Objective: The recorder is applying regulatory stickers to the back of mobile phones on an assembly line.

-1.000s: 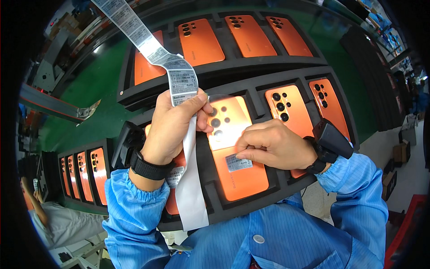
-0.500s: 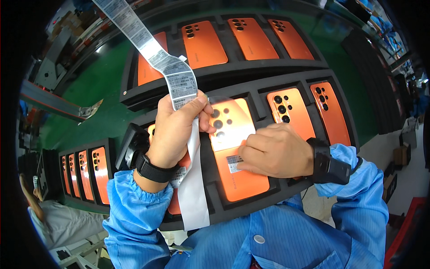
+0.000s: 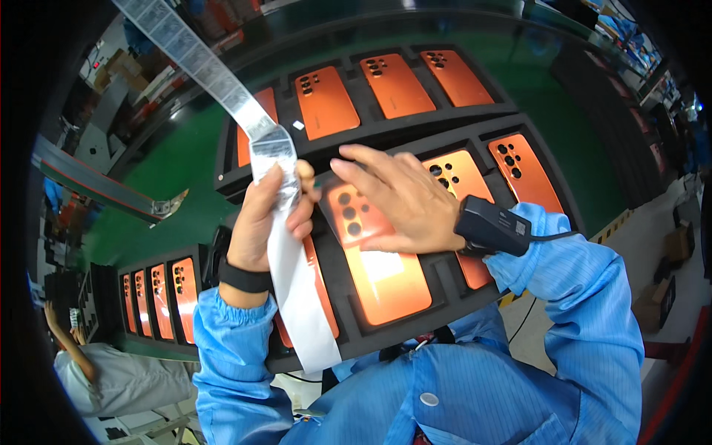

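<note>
My left hand (image 3: pixel 259 215) pinches a long strip of silver printed labels (image 3: pixel 273 152), its white backing (image 3: pixel 297 297) hanging down toward me. My right hand (image 3: pixel 404 196) is open, fingers spread, above the camera end of an orange phone (image 3: pixel 393 293) lying back up in the near black foam tray (image 3: pixel 452 297). Something clear like a film seems to cover that phone's camera end. Bright glare lies across its middle, so I cannot tell whether a label shows there. Another orange phone (image 3: pixel 319 297) is partly behind the strip; one more (image 3: pixel 475 271) is partly under my right wrist.
A second foam tray (image 3: pixel 222 159) with several orange phones (image 3: pixel 397 85) stands behind, with a small white scrap (image 3: pixel 298 125) on it. Another tray of phones (image 3: pixel 184 297) is at the left. Green bench surface (image 3: pixel 193 141) surrounds them. A person's arm (image 3: pixel 70 345) shows far left.
My right hand has lifted from the phone's lower half, moved up toward its camera end and opened. My left hand, still holding the strip, has shifted slightly left and down.
</note>
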A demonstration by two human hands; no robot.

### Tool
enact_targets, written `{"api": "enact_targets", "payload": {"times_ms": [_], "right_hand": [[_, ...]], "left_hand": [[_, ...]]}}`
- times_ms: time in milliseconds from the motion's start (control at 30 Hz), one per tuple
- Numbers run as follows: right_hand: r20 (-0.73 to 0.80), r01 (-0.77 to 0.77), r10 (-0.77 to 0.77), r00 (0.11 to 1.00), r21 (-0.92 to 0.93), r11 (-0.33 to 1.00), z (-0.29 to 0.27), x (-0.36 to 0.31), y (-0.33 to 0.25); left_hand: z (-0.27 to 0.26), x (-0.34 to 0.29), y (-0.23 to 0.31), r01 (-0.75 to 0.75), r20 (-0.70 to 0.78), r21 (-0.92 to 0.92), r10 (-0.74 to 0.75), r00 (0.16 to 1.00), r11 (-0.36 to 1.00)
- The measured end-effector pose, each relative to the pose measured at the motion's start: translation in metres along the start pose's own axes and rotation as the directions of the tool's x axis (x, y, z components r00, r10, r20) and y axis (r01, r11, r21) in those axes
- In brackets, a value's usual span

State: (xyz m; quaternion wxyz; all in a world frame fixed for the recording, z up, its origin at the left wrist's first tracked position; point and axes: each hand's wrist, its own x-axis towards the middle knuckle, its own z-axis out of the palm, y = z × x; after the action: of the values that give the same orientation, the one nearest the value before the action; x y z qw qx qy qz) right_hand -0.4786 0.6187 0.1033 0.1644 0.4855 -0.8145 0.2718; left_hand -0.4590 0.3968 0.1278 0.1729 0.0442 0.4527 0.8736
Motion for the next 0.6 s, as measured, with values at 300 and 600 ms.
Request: {"api": "enact_targets", "payload": {"times_ms": [300,600], "right_hand": [[0.088,0.025,-0.072,0.993,0.449,0.893,-0.051,-0.027,-0.035],[-0.241,-0.055,0.136,0.961,0.316,0.947,-0.040,-0.022,-0.072]], "left_hand": [[0.051,-0.057,0.001,0.115,-0.029,0.091,-0.113,0.993,0.989],[0.088,-0.081,-0.033,0.266,-0.065,-0.022,-0.267,0.961,0.964]]}}
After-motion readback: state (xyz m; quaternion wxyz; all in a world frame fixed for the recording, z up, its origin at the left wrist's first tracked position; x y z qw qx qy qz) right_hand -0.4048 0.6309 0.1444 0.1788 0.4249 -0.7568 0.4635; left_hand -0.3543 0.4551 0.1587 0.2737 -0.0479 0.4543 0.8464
